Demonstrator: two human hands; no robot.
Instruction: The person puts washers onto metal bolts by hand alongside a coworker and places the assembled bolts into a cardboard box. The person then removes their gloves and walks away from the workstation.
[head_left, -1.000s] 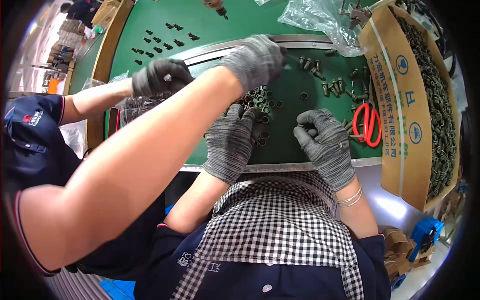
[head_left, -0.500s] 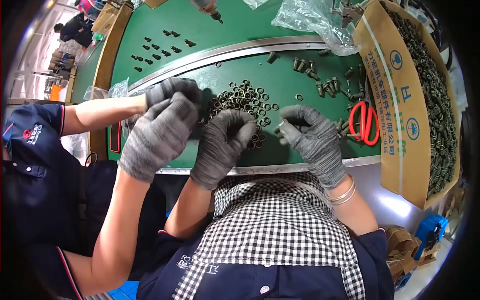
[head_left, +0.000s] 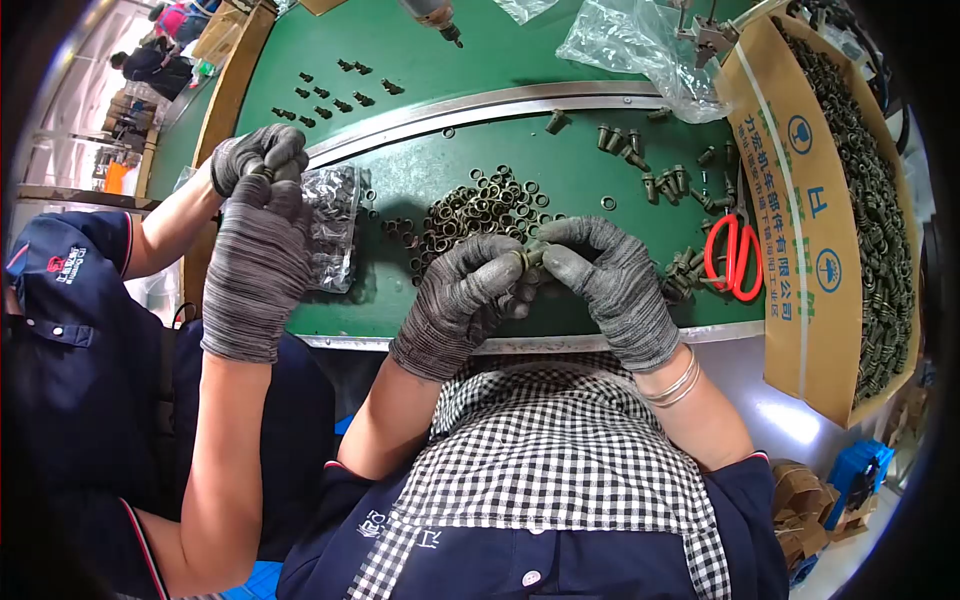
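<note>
In grey knit gloves, my two hands meet above the green table. My left hand (head_left: 458,300) is closed, thumb and forefinger pinching what looks like a small metal ring (head_left: 525,259). From the other side, my right hand (head_left: 618,290) pinches a short bolt (head_left: 537,252), its end at the ring. Whether the ring sits around the bolt I cannot tell; the fingertips partly cover both. Just beyond my left hand lies a pile of metal rings (head_left: 482,208). Right of my right hand, loose bolts (head_left: 683,272) lie near red-handled scissors (head_left: 734,258).
A co-worker's gloved hands (head_left: 262,215) are at my left, beside a clear bag of small parts (head_left: 332,228). A cardboard box (head_left: 790,210) full of metal parts stands at right. A metal rail (head_left: 480,108) crosses the table; a power tool tip (head_left: 445,25) hangs beyond.
My hands have come together: the left moved right from the ring pile, the right moved slightly left with the bolt. The co-worker's hands shifted left, uncovering the clear bag.
</note>
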